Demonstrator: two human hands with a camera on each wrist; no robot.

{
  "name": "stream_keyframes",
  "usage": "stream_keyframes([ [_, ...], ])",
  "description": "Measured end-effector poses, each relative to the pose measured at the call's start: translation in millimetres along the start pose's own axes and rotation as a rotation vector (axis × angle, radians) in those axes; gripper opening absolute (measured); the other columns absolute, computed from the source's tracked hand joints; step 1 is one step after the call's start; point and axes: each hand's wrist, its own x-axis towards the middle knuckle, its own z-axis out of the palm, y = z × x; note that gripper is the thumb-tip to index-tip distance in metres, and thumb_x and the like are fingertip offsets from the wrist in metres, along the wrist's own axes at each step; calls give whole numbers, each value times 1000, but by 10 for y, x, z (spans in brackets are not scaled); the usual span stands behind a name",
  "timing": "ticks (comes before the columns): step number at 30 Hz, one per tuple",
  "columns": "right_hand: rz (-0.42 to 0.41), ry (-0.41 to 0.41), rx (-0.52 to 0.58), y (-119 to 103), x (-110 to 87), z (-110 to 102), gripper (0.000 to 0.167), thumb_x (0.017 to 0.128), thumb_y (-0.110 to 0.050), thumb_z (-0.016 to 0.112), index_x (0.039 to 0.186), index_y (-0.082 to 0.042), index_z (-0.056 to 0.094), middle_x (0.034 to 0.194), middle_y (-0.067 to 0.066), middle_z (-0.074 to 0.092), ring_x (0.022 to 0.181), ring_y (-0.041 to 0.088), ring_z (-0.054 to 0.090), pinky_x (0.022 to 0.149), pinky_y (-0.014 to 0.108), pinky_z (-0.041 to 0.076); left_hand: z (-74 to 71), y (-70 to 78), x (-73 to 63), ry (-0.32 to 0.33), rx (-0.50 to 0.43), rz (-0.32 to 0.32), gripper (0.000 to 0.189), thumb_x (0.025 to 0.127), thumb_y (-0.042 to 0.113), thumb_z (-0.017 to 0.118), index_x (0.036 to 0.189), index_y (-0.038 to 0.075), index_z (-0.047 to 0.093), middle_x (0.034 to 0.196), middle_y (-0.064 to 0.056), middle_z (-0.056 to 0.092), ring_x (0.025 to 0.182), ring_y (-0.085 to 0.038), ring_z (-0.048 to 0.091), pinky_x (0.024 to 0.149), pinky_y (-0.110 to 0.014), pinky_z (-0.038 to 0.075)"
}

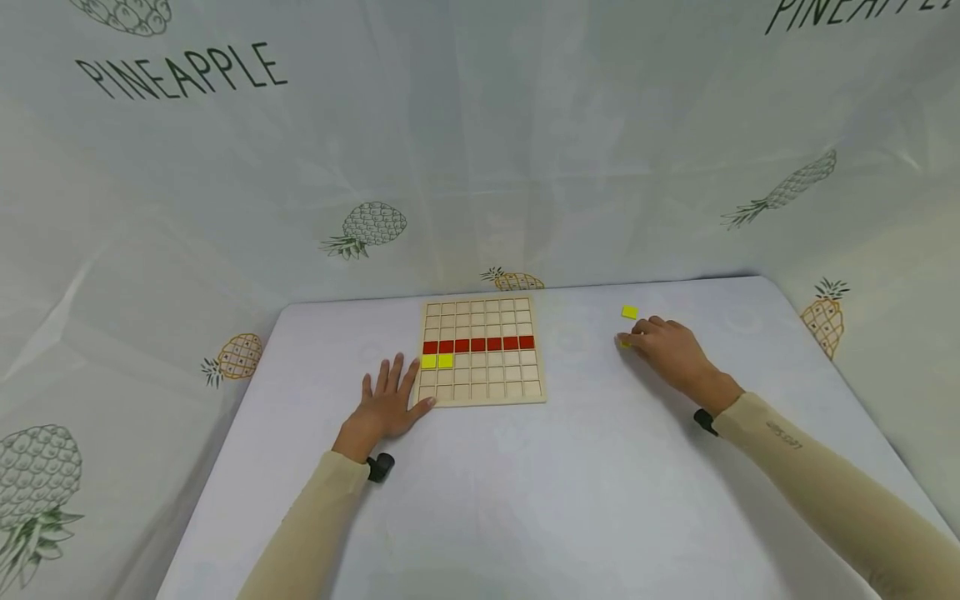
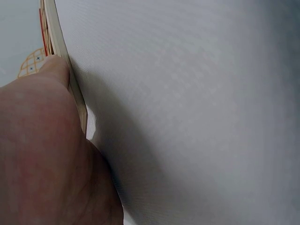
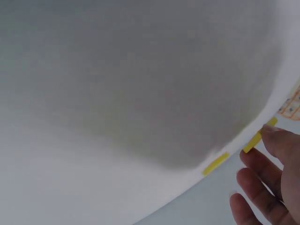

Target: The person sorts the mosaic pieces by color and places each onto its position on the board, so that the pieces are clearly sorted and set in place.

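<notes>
A pale wooden grid board lies toward the back of the table, left of its middle. One row is filled with red tiles, and below it two yellow tiles fill the leftmost squares. Spread flat, my left hand rests at the board's left edge, its thumb against the frame. My right hand pinches a yellow tile between thumb and forefinger at the right of the table. Another yellow tile lies on the tabletop just beyond it.
The table is covered in white. Behind and beside it hangs a pale sheet printed with pineapples. Small black devices are strapped at both wrists.
</notes>
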Motion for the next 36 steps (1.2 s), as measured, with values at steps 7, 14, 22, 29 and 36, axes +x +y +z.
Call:
stream_keyframes([
  [7,-64,63,13,-245,154,3,33,83,4,85,114,-7,81,98,12,73,92,31,69,72,45,60,-19,23,-5,-9,10,-3,91,106,59,48,171,9,7,176,-24,-6,161,-49,-6,124,-72,-3],
  [14,-100,73,12,-503,301,23,33,81,1,89,112,-9,83,97,8,75,89,27,69,71,39,60,-17,21,-16,-15,4,-6,91,107,58,48,171,9,7,176,-25,-6,161,-48,-6,124,-71,-4],
  [22,-153,22,5,-789,485,53,34,84,-2,89,116,-12,83,103,8,76,95,26,70,78,37,61,-13,-3,-20,-25,-2,-14,91,107,57,47,171,9,4,176,-24,-10,161,-48,-10,124,-70,-7],
  [29,-177,-18,27,-1090,673,14,33,87,-5,87,119,-14,82,107,7,76,100,26,70,85,40,61,-20,-8,-12,-9,-12,1,91,107,57,48,171,8,6,176,-25,-8,161,-49,-8,124,-71,-7],
  [36,-198,-12,38,-1309,844,111,32,90,-8,85,121,-17,81,106,5,74,97,23,68,84,36,60,7,-9,11,-8,1,2,91,106,59,47,171,9,6,176,-24,-7,161,-48,-7,124,-71,-5],
])
